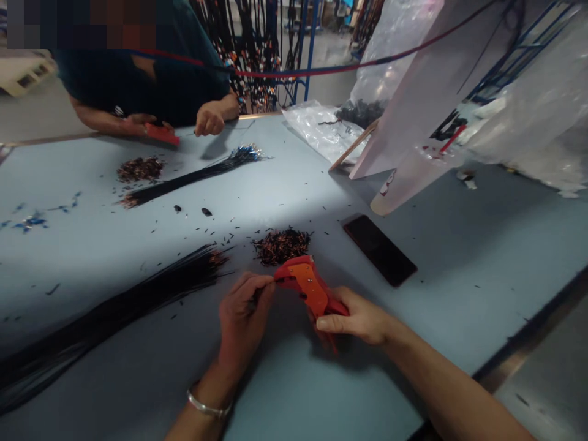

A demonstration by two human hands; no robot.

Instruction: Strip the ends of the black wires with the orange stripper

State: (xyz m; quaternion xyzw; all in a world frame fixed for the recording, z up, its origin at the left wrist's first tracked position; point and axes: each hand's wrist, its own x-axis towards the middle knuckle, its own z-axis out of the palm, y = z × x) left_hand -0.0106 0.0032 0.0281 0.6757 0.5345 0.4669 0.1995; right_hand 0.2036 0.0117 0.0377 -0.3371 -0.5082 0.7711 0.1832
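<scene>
My right hand point(349, 315) is wrapped round the handles of a red and orange wire stripper point(309, 285). Thumb and fingers of my left hand point(245, 309) pinch a thin black wire point(274, 280) at the tool's jaws; most of the wire is hidden by the hand. Just behind the tool's head lies a pile of short black and copper scraps point(282, 245). To the left, a long bundle of black wires point(138, 306) rests on the pale table, its copper-coloured ends pointing toward my left hand.
A dark phone point(380, 250) lies right of the tool, with a plastic cup point(408, 180) beyond it. Across the table point(294, 177), a person holds a red tool point(162, 133) near a second wire bundle point(188, 179) and a scrap pile point(140, 169). Plastic bags point(528, 122) stand at right.
</scene>
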